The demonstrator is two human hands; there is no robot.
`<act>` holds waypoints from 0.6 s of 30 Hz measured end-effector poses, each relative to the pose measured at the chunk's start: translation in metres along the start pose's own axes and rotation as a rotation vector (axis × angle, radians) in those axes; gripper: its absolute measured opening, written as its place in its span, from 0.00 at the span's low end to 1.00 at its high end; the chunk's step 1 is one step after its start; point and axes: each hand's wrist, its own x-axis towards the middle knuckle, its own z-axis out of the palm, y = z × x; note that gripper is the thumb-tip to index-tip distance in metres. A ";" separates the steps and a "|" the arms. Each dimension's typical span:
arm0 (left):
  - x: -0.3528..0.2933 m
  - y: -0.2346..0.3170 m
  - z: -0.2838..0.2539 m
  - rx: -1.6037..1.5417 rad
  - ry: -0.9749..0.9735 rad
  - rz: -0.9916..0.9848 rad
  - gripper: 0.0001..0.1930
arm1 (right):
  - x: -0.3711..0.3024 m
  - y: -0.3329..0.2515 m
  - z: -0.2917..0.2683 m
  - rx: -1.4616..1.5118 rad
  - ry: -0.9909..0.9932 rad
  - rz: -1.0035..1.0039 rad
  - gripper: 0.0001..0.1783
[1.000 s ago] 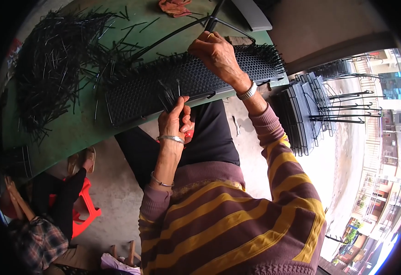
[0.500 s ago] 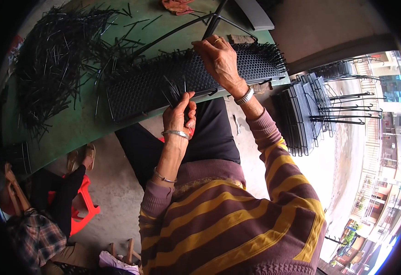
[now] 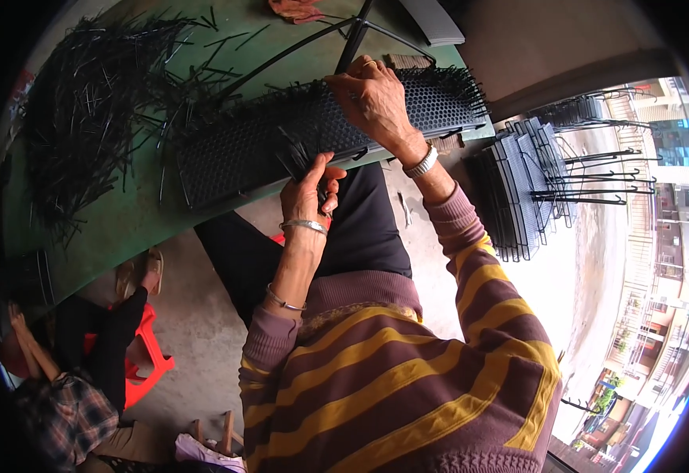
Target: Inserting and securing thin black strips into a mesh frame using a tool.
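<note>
A long black perforated panel (image 3: 226,162) lies along the front of the green table (image 3: 116,256), its far edge lined with short black strips sticking out. My left hand (image 3: 310,193) is closed around a small bundle of thin black strips (image 3: 293,150), just in front of the panel's near edge. Over the panel's far edge, beside the row of strips, my right hand (image 3: 376,102) has its fingertips pinched together. What lies between those fingertips is too small to make out.
A big heap of loose black strips (image 3: 84,118) covers the table's left side. Thin black metal rods (image 3: 355,31) rise behind the panel. Stacked black mesh racks with hooks (image 3: 510,193) stand at the right. Lower left, a person in plaid (image 3: 76,410) sits near a red stool (image 3: 151,363).
The view has shifted slightly. My right hand stays pinched at the panel's far edge, and my left hand still grips the bundle, its strips leaning a little differently.
</note>
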 end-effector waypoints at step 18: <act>0.001 -0.008 0.005 0.047 -0.080 -0.001 0.16 | -0.037 -0.019 -0.031 0.907 -0.312 0.367 0.14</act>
